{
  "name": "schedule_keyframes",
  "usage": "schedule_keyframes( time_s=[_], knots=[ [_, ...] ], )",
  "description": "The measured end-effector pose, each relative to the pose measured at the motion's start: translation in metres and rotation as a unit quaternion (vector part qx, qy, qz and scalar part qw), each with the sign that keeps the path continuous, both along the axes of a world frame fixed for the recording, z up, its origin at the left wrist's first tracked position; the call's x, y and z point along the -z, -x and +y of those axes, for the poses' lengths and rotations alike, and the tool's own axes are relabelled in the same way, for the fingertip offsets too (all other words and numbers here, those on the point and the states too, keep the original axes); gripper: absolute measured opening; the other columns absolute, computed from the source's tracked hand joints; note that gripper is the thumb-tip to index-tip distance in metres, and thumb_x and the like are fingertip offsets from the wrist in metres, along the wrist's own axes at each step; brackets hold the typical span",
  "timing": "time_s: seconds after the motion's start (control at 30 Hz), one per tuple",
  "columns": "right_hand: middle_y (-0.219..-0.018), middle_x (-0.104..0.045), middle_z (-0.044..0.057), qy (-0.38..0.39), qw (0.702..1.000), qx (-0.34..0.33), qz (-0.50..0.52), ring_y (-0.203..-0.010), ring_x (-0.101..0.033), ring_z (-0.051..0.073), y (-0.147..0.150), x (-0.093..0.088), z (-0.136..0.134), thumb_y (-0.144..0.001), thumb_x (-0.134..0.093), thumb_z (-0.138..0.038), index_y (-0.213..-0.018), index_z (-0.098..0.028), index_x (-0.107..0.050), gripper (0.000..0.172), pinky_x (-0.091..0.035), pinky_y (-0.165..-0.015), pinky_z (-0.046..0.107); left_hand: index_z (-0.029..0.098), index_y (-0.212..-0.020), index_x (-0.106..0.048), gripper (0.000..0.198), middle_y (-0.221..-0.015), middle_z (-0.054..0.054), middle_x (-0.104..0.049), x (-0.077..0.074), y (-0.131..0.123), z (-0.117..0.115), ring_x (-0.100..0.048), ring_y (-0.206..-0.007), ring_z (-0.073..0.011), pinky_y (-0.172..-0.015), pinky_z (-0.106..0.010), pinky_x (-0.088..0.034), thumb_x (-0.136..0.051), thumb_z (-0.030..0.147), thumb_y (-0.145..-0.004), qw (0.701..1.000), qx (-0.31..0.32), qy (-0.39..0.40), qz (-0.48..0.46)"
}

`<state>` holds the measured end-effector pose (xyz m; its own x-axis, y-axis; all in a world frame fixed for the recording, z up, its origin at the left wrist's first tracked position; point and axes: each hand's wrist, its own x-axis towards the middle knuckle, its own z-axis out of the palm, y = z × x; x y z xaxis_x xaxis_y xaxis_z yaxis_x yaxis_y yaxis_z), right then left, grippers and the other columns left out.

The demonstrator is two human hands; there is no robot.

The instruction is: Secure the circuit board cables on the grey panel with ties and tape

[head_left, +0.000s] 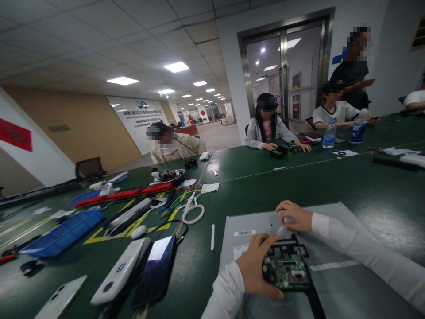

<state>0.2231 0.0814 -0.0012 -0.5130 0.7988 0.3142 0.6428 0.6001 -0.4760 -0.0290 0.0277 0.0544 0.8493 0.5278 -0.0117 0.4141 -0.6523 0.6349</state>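
Note:
My left hand (255, 268) grips the left edge of a green circuit board (288, 271) set in a black frame, thumb along the near side and index finger stretched toward my right hand. Past the board, my right hand (295, 216) has its fingers pinched together around a small, clear or whitish piece (281, 230), too blurred to name. The tip of my left index finger is close to that piece; whether it touches cannot be seen. Flat black strips (294, 247) reach out around the board. Beneath everything lies a grey metal panel (252, 223) with a barcode label (245, 233).
Left of the panel are a dark phone (156, 270), a white device (121, 271), another phone (61, 299), a blue tray (64, 232), a red power strip (126, 195) and tangled cables (194, 212). Several people sit or stand across the green table (186, 288); bottles (329, 134) stand there.

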Motion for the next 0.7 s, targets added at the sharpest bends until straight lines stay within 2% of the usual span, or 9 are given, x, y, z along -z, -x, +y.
schedule_keyframes(
  time_s=[0.1, 0.2, 0.43, 0.57, 0.7],
  knots=[
    [-0.099, -0.051, 0.003, 0.015, 1.000, -0.007, 0.022, -0.100, -0.039, 0.022, -0.005, -0.004, 0.005, -0.062, -0.057, -0.014, -0.066, -0.019, -0.058, 0.007, -0.031, -0.087, 0.040, 0.023, -0.131, -0.018, 0.116, -0.122, -0.010, -0.027, -0.002, 0.002, 0.002, -0.026, -0.115, -0.0310, -0.098, -0.047, -0.024, -0.076, 0.047, -0.033, 1.000, 0.008, -0.003, 0.008],
    [-0.095, -0.053, 0.004, 0.033, 0.997, -0.004, 0.067, -0.096, -0.044, 0.019, -0.013, -0.007, 0.008, -0.066, -0.057, -0.018, -0.067, -0.018, -0.058, 0.001, -0.033, -0.087, 0.037, 0.023, -0.132, -0.016, 0.116, -0.124, -0.011, -0.026, -0.004, 0.003, 0.004, -0.025, -0.115, -0.0316, -0.098, -0.048, -0.024, -0.075, 0.048, -0.035, 1.000, 0.016, -0.001, 0.017],
    [-0.086, -0.056, 0.006, 0.086, 0.969, 0.077, 0.217, -0.080, -0.053, 0.015, -0.049, -0.013, 0.005, -0.079, -0.044, -0.044, -0.083, -0.014, -0.051, 0.031, -0.043, -0.072, 0.030, 0.022, -0.132, -0.016, 0.116, -0.123, -0.011, -0.027, 0.001, 0.000, 0.007, -0.025, -0.114, -0.0313, -0.098, -0.048, -0.023, -0.076, 0.047, -0.036, 1.000, -0.003, -0.018, 0.007],
    [-0.076, -0.056, 0.002, 0.128, 0.939, 0.140, 0.287, -0.072, -0.053, 0.014, -0.081, -0.024, -0.013, -0.071, -0.053, -0.049, -0.080, -0.016, -0.050, 0.035, -0.043, -0.067, 0.026, 0.023, -0.132, -0.017, 0.114, -0.123, -0.011, -0.027, 0.005, -0.005, 0.009, -0.026, -0.114, -0.0317, -0.098, -0.048, -0.022, -0.076, 0.045, -0.037, 0.999, -0.033, -0.029, 0.010],
    [-0.068, -0.055, 0.000, 0.208, 0.904, 0.207, 0.312, -0.063, -0.053, 0.013, -0.118, -0.016, -0.039, -0.061, -0.062, -0.051, -0.077, -0.017, -0.051, 0.039, -0.043, -0.059, 0.025, 0.023, -0.132, -0.017, 0.113, -0.124, -0.011, -0.026, 0.008, -0.008, 0.013, -0.024, -0.115, -0.0319, -0.098, -0.048, -0.022, -0.075, 0.045, -0.038, 0.998, -0.060, -0.034, 0.011]
  ],
)
